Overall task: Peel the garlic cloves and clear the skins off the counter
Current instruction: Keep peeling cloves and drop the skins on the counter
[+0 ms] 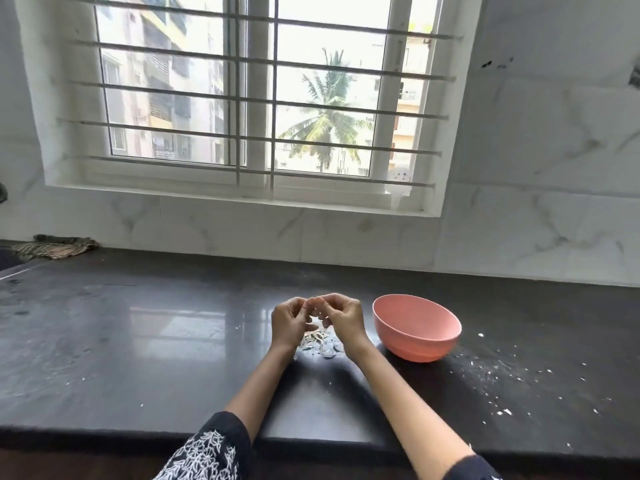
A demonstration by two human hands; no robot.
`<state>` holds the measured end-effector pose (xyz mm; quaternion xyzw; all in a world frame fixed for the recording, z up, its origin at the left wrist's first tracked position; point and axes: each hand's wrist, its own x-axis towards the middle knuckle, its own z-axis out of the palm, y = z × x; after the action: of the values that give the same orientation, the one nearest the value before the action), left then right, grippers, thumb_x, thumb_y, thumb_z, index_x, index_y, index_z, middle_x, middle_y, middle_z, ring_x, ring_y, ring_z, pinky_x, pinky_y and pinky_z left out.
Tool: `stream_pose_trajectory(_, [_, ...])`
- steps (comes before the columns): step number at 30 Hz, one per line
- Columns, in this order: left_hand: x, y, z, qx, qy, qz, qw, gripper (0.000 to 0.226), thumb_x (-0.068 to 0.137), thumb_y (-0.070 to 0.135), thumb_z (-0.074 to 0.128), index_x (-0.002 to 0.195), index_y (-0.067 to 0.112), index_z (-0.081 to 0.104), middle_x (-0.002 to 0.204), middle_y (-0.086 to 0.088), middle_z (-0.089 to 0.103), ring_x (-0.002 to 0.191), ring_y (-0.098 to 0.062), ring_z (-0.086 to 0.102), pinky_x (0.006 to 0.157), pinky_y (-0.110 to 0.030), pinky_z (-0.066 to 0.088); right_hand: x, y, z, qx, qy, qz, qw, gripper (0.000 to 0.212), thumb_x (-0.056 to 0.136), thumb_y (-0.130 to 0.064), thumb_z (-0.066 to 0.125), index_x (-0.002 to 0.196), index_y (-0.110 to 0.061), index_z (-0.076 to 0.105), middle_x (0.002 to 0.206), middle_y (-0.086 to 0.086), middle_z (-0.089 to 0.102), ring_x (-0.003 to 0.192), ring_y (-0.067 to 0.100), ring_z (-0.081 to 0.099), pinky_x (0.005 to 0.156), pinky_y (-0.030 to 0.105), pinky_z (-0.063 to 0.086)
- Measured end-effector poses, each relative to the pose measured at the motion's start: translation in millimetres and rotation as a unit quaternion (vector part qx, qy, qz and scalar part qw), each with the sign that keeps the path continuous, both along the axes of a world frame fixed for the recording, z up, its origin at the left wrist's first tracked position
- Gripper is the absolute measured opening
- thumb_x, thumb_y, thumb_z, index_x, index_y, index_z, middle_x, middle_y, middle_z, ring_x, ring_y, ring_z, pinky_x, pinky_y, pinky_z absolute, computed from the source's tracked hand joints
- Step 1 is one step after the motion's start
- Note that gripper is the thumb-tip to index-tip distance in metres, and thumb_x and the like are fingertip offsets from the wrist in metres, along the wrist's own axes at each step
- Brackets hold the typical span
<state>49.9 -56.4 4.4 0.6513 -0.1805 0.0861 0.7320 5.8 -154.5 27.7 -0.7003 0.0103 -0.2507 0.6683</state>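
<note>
Both hands are raised together over the dark, glossy worktop (173,341). The left hand (289,322) and the right hand (343,320) pinch one small garlic clove (316,303) between the fingertips; its long axis I cannot tell. Under the hands lies one heap of thin, papery skins (320,344). At 3 o'clock from it stands one round, smooth pink bowl (415,327).

pink bowl (417,327) just right of the hands, skin pile (320,344) beneath them, bare counter (138,341) leftward
</note>
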Motion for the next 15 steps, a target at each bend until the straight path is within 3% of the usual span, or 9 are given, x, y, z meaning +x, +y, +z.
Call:
stream_pose_trajectory(4, [-9, -5, 7, -0.021, 0.013, -0.013, 1.000, 0.017, 0.090, 0.006, 0.058, 0.075, 0.002, 0.064, 0.054, 0.006, 0.064, 0.047, 0.000, 0.056, 0.048, -0.020, 0.052, -2, -9, 2, 0.109, 0.038, -0.053, 0.992, 0.024, 0.099, -0.010, 0.039, 0.077, -0.009, 0.051, 0.066, 0.009, 0.062, 0.048, 0.012, 0.056, 0.040, 0.019, 0.040])
stream_pose_trajectory(7, [-15, 1, 15, -0.037, 0.026, -0.020, 0.999, 0.017, 0.089, 0.001, 0.059, 0.074, 0.006, 0.064, 0.059, 0.002, 0.065, 0.049, 0.001, 0.056, 0.047, -0.019, 0.052, -5, -16, 4, -0.019, 0.099, -0.024, 0.995, 0.022, 0.094, 0.003, 0.039, 0.100, -0.008, 0.057, 0.090, 0.007, 0.062, 0.072, 0.013, 0.058, 0.047, 0.017, 0.047])
stream_pose_trajectory(9, [-17, 6, 20, -0.053, 0.029, -0.023, 0.998, 0.011, 0.086, 0.000, 0.061, 0.077, 0.005, 0.065, 0.067, -0.005, 0.064, 0.051, 0.002, 0.055, 0.048, -0.019, 0.052, -7, -16, 9, -0.082, 0.118, -0.004, 0.990, 0.019, 0.096, -0.005, 0.042, 0.107, -0.010, 0.057, 0.096, 0.003, 0.060, 0.082, 0.014, 0.056, 0.050, 0.017, 0.049])
stream_pose_trajectory(12, [-22, 14, 26, -0.077, 0.042, -0.028, 0.996, 0.007, 0.082, 0.000, 0.065, 0.078, 0.006, 0.065, 0.066, -0.004, 0.064, 0.052, 0.000, 0.054, 0.048, -0.020, 0.052, -12, -17, 26, -0.150, 0.096, -0.035, 0.983, 0.022, 0.095, -0.024, 0.053, 0.089, -0.009, 0.067, 0.088, 0.007, 0.066, 0.076, 0.015, 0.058, 0.046, 0.018, 0.047])
stream_pose_trajectory(15, [-26, 25, 31, -0.075, 0.047, -0.043, 0.995, 0.010, 0.080, -0.002, 0.067, 0.076, 0.007, 0.066, 0.062, -0.001, 0.064, 0.054, -0.004, 0.053, 0.050, -0.022, 0.053, -13, -21, 36, -0.230, 0.091, -0.060, 0.967, 0.005, 0.082, -0.008, 0.067, 0.080, -0.009, 0.072, 0.074, 0.006, 0.065, 0.066, 0.014, 0.059, 0.049, 0.018, 0.050])
